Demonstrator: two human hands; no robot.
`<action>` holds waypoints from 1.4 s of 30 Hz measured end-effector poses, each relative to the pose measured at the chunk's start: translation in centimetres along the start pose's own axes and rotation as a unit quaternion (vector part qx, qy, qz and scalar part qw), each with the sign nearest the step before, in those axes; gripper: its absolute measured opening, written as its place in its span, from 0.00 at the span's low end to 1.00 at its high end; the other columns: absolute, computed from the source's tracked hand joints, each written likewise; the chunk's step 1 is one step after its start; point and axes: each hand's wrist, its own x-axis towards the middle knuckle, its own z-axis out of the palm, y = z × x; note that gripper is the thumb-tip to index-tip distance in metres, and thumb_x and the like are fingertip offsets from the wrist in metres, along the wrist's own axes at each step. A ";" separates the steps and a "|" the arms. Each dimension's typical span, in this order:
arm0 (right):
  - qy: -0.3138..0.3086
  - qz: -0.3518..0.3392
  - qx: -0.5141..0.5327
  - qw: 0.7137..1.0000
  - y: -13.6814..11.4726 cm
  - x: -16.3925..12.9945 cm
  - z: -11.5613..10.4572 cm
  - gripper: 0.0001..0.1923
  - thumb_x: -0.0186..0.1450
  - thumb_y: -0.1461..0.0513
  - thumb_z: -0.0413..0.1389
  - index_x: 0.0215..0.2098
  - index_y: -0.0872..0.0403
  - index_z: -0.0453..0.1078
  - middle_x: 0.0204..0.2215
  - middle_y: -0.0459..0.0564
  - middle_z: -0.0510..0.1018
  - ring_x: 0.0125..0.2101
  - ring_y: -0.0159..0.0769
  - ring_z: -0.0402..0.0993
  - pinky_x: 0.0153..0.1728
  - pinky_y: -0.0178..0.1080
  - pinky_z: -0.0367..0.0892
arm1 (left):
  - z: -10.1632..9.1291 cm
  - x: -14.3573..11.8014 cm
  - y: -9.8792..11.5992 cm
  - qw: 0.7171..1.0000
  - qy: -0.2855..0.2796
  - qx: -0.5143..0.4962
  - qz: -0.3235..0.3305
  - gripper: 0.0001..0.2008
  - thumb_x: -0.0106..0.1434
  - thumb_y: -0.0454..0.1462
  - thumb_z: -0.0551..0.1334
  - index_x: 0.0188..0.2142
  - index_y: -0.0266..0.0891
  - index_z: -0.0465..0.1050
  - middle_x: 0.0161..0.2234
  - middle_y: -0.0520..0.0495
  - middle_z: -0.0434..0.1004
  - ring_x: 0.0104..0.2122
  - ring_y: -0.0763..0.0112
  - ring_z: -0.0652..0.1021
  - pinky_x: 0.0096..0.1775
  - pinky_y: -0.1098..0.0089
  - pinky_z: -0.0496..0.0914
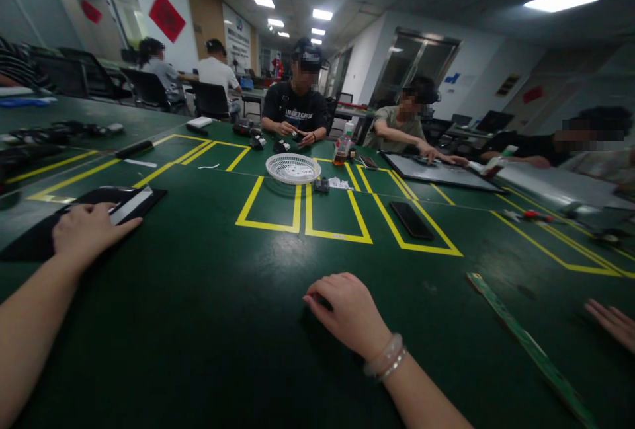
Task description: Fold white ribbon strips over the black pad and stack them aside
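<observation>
My left hand (89, 229) lies on a flat black pouch-like piece (30, 238) at the left of the table, its thumb stretched out to the right. A white strip (131, 206) runs along that piece, beside my fingers. I cannot tell whether the black piece is a bag or a sheet. Near the front middle, my right hand (350, 313) is at the green tabletop, with fingers curled and the thumb close to the fingertips. Nothing shows in it. Two bracelets (387, 357) circle the right wrist.
Ahead are a round white basket (294, 170), a small grey object (321, 185), a bottle (342, 146) and a black phone (411, 219). A long green strip (526, 346) lies right. Yellow tape marks the table. Another person's hand (615, 324) is at the right edge; several people sit around.
</observation>
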 end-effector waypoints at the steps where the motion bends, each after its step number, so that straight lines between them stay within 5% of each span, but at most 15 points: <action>1: -0.001 -0.001 -0.001 1.000 0.0 0.0 0.0 0.05 0.69 0.60 0.56 0.36 0.50 0.72 0.30 0.43 0.79 0.32 0.33 0.75 0.38 0.39 0.63 | 0.1 0.0 0.0 0.997 0.060 0.029 -0.029 0.31 0.63 0.55 0.51 0.22 0.28 0.68 0.26 0.35 0.73 0.62 0.32 0.49 0.36 0.47 0.48; 3: -0.002 -0.002 -0.001 1.000 0.0 0.0 0.1 0.05 0.69 0.60 0.56 0.36 0.50 0.72 0.31 0.44 0.79 0.32 0.33 0.74 0.39 0.39 0.63 | 0.2 -0.1 -0.2 0.969 0.203 0.103 -0.097 0.32 0.55 0.60 0.57 0.24 0.29 0.70 0.29 0.35 0.74 0.62 0.28 0.47 0.36 0.47 0.49; 4: -0.003 -0.002 0.001 1.000 0.0 -0.1 0.2 0.05 0.69 0.60 0.56 0.36 0.50 0.72 0.31 0.44 0.79 0.32 0.33 0.74 0.39 0.39 0.63 | 0.2 -0.1 -0.4 0.962 0.222 0.122 -0.104 0.32 0.53 0.61 0.58 0.24 0.30 0.71 0.30 0.35 0.75 0.62 0.27 0.44 0.35 0.47 0.49; 10: -0.007 -0.001 0.012 1.000 0.1 -0.1 0.3 0.05 0.69 0.61 0.55 0.36 0.50 0.73 0.31 0.44 0.80 0.33 0.34 0.75 0.40 0.40 0.64 | 0.3 -0.3 -0.6 0.989 0.096 0.090 -0.069 0.33 0.60 0.57 0.52 0.18 0.28 0.66 0.31 0.32 0.75 0.64 0.31 0.39 0.37 0.46 0.48; 16: -0.010 -0.002 0.004 1.000 0.1 -0.1 0.2 0.03 0.68 0.61 0.57 0.37 0.50 0.73 0.31 0.44 0.80 0.34 0.34 0.75 0.40 0.40 0.64 | 0.4 0.3 0.6 0.964 0.249 0.087 0.017 0.26 0.56 0.53 0.58 0.24 0.28 0.68 0.25 0.37 0.73 0.63 0.31 0.48 0.39 0.45 0.48; 23: -0.013 -0.007 0.004 1.000 0.0 -0.1 0.2 0.03 0.68 0.62 0.56 0.37 0.49 0.73 0.32 0.43 0.80 0.34 0.33 0.75 0.41 0.39 0.64 | 1.1 1.3 1.6 0.973 0.219 0.044 0.054 0.22 0.53 0.47 0.53 0.34 0.31 0.75 0.34 0.38 0.75 0.62 0.37 0.53 0.48 0.45 0.48; 29: -0.009 -0.011 0.016 1.000 0.1 -0.1 0.3 0.05 0.68 0.62 0.56 0.41 0.49 0.73 0.34 0.45 0.80 0.36 0.35 0.75 0.41 0.40 0.65 | 2.1 3.1 8.8 0.997 0.059 0.041 0.012 0.26 0.59 0.38 0.51 0.54 0.31 0.72 0.50 0.36 0.68 0.52 0.48 0.67 0.51 0.50 0.63; 33: 0.018 -0.035 0.033 0.999 0.2 -0.1 0.2 0.12 0.68 0.63 0.56 0.49 0.49 0.72 0.44 0.49 0.79 0.44 0.39 0.74 0.47 0.45 0.66 | 2.0 4.0 15.5 0.995 -0.054 -0.014 0.082 0.24 0.62 0.32 0.50 0.57 0.36 0.70 0.56 0.38 0.63 0.53 0.52 0.68 0.53 0.52 0.66; 38: 0.038 -0.040 0.010 0.998 0.1 -0.2 0.3 0.27 0.65 0.64 0.58 0.61 0.45 0.63 0.59 0.51 0.70 0.58 0.44 0.65 0.58 0.52 0.60 | 1.3 2.9 23.4 0.955 -0.176 -0.136 0.198 0.28 0.59 0.24 0.50 0.56 0.45 0.70 0.53 0.45 0.67 0.52 0.60 0.70 0.52 0.61 0.68; 42: 0.007 -0.036 -0.001 0.999 0.2 -0.2 0.7 0.35 0.64 0.59 0.61 0.67 0.45 0.55 0.64 0.52 0.64 0.63 0.46 0.59 0.63 0.56 0.51 | 0.8 1.6 27.6 0.916 -0.220 -0.185 0.281 0.29 0.55 0.20 0.54 0.51 0.47 0.73 0.47 0.49 0.72 0.45 0.63 0.73 0.47 0.67 0.69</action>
